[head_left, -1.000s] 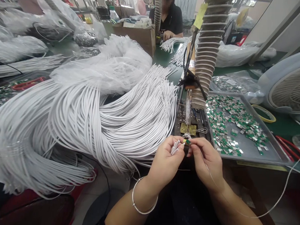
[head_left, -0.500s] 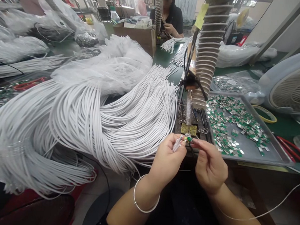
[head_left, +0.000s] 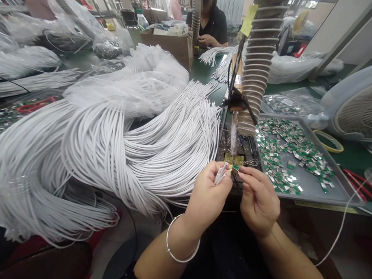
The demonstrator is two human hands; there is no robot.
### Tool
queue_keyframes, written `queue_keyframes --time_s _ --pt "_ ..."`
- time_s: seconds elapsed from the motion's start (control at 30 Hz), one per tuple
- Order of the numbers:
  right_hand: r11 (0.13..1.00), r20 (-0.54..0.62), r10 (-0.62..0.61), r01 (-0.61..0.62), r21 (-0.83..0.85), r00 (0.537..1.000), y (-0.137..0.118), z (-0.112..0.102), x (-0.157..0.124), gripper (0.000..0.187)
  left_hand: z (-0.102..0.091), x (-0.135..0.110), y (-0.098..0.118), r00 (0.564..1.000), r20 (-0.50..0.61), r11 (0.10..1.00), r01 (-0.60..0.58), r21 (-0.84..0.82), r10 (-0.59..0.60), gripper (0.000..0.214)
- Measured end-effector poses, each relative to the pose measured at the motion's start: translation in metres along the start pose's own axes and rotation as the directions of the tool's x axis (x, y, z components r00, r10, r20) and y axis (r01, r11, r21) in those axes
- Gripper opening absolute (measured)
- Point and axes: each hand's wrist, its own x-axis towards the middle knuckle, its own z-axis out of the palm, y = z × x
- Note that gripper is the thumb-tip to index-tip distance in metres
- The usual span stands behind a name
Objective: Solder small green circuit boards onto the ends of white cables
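Observation:
My left hand (head_left: 210,193) is closed around a few short white cable ends (head_left: 222,173), which stick up from its fist. At its fingertips lies a small green circuit board (head_left: 235,168) with a yellowish bit beside it. My right hand (head_left: 260,199) is pinched, its fingertips touching or nearly touching the board's right side. A thin pale wire (head_left: 343,218), seemingly solder, loops from the right toward that hand's wrist; its end at the fingers is hard to see. Just above both hands, a soldering iron (head_left: 234,137) points down at a yellow sponge (head_left: 234,159).
A large bundle of white cables (head_left: 155,154) fills the left side. To the right stands a grey tray (head_left: 312,180) of green boards, with red-handled pliers (head_left: 359,184) and a fan (head_left: 355,104). A ribbed duct (head_left: 260,64) hangs near the iron. A person (head_left: 212,26) sits opposite.
My right hand has shifted slightly left and up, and the board's angle has altered a little. The thin wire's loop at the right has swung higher. The person opposite has lowered their hands.

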Motion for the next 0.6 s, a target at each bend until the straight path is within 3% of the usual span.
queue_keyframes --time_s 0.6 --pt "0.999 -0.004 -0.025 0.025 -0.032 1.000 -0.0016 -0.0004 0.0066 0.030 0.0024 0.0007 0.0080 1.000 -0.009 0.999 -0.021 -0.028 0.021 0.008"
